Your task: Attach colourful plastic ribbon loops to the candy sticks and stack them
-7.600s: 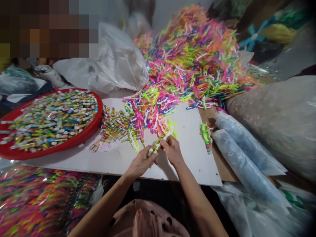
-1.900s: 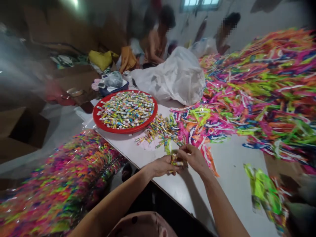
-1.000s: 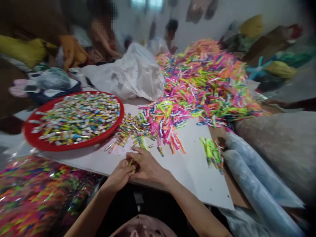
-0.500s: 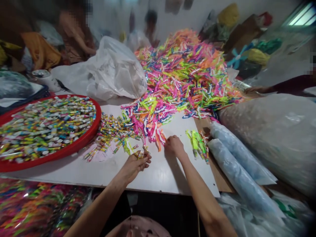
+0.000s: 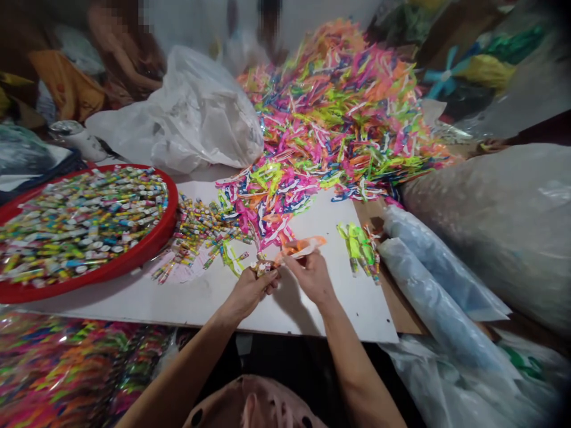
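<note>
My left hand (image 5: 247, 291) is closed around a few small printed candy sticks (image 5: 259, 268), held just above the white board (image 5: 312, 309). My right hand (image 5: 311, 274) pinches an orange plastic wrapper (image 5: 300, 246) and holds its end against the sticks. More loose candy sticks (image 5: 200, 229) lie scattered just beyond my left hand. A big heap of neon wrappers (image 5: 339, 113) rises behind both hands. A small bundle of filled green wrappers (image 5: 359, 246) lies to the right of my right hand.
A red round tray (image 5: 147, 249) full of candy sticks sits at the left. A white plastic bag (image 5: 191, 119) lies behind it. Clear plastic sacks (image 5: 486, 220) and blue rolled film (image 5: 428, 279) crowd the right. Filled bags (image 5: 66, 368) lie below the board's left. Other people sit far behind.
My right hand drew an orange wrapper from the heap's edge and brought it back to my left hand. The camera tilted down slightly.
</note>
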`<state>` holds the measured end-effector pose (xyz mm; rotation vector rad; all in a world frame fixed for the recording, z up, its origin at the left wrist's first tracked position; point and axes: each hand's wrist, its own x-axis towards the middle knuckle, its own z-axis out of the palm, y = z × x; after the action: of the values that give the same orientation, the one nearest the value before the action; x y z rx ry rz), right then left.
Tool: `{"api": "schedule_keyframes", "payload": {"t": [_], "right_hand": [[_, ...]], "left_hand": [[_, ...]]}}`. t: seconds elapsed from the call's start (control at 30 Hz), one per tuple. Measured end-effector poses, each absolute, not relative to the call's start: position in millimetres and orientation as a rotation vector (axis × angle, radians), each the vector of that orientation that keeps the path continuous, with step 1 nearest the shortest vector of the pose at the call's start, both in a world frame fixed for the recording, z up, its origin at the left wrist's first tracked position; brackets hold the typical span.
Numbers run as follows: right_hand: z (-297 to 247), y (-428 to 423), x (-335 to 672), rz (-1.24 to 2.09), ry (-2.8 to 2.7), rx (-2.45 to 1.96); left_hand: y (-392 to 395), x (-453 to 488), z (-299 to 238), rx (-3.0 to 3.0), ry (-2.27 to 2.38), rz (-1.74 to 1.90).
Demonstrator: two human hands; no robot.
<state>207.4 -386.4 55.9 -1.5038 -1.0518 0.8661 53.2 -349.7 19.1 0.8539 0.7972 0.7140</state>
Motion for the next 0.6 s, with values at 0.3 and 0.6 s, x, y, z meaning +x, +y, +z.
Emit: {"api": "schedule_keyframes", "payload": {"t": [0.3,0.6], "right_hand": [[42,-390,193,1.109,-1.085,-1.354],[23,-375,176,0.810,-0.592,-1.369]], "left_hand": [[-348,43,16,0.882,0.793,0.677],[-344,55,20,0.306,0.699,0.938]]}}
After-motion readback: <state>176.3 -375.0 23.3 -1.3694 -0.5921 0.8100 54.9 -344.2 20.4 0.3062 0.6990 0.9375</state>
